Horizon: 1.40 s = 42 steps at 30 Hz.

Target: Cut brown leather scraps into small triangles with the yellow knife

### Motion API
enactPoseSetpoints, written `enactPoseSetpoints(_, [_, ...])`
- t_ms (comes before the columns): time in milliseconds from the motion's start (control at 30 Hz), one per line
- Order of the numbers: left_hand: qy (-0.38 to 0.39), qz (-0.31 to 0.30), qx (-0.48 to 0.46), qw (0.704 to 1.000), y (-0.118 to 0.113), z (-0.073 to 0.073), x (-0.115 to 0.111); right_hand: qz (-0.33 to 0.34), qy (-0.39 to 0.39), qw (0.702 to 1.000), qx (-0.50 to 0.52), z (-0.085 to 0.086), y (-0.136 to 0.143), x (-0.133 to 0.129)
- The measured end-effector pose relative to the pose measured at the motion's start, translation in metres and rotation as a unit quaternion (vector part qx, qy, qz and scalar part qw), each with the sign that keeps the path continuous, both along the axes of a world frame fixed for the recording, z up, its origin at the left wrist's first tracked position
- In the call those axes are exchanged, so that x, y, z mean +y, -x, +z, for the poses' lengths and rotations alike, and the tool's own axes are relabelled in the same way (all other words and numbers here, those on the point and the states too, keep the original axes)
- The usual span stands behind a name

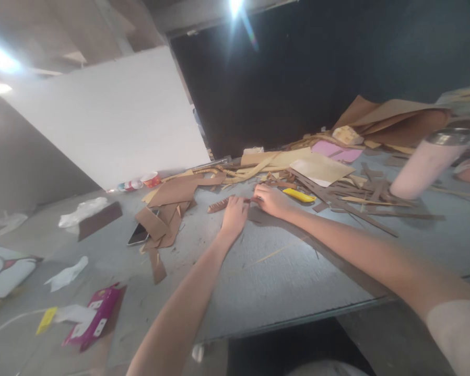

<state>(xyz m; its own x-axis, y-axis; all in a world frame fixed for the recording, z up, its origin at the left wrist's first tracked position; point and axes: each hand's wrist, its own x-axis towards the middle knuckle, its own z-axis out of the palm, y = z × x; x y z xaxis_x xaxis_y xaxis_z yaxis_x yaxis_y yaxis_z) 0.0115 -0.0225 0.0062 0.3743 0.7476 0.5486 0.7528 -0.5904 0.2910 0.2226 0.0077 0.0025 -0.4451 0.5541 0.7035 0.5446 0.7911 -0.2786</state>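
Observation:
Near the middle of the table, my left hand [235,213] is closed over a short brown strip of leather-like material [218,205] with cross-wise marks along it. The strip's left end sticks out past my fingers. My right hand [269,200] is closed just to the right, with its fingertips pinched on the brown strip's other end, which shows in the small gap between the hands. My fingers hide most of what lies between them. A yellow object shaped like a cutter handle [298,196] lies beside my right wrist.
Brown sheet scraps [172,190] partly cover a phone [138,235] on the left. Several dark strips [344,201] and a pink tumbler [426,164] stand or lie to the right. A purple tissue pack [97,318] is near the lower left. Behind rises a black panel [317,68].

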Motion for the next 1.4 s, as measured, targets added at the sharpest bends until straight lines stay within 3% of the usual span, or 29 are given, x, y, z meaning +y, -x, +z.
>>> enactPoseSetpoints(100, [-0.011,0.023,0.009,1.000,-0.001,-0.001,-0.001,-0.048,-0.026,0.998,-0.033,0.001,-0.003,0.002])
enactPoseSetpoints(233, [0.002,0.025,0.019,1.000,0.001,-0.003,0.001,-0.064,-0.028,0.993,-0.094,0.003,-0.004,0.002])
enactPoseSetpoints(467, [0.056,0.009,0.039,0.998,0.002,-0.007,0.005,-0.034,-0.017,0.992,-0.119,0.004,-0.002,0.001])
enactPoseSetpoints(1067, [0.073,0.007,0.091,0.993,0.002,-0.005,0.005,0.017,0.006,0.991,-0.130,-0.006,-0.001,0.014])
enactPoseSetpoints(1233, [0.085,0.007,0.118,0.989,0.001,-0.004,0.004,0.050,0.029,0.990,-0.131,-0.004,-0.012,0.017])
enactPoseSetpoints(1400, [0.081,-0.016,0.132,0.988,-0.002,0.001,0.004,0.037,0.064,0.989,-0.128,0.001,-0.014,0.012])
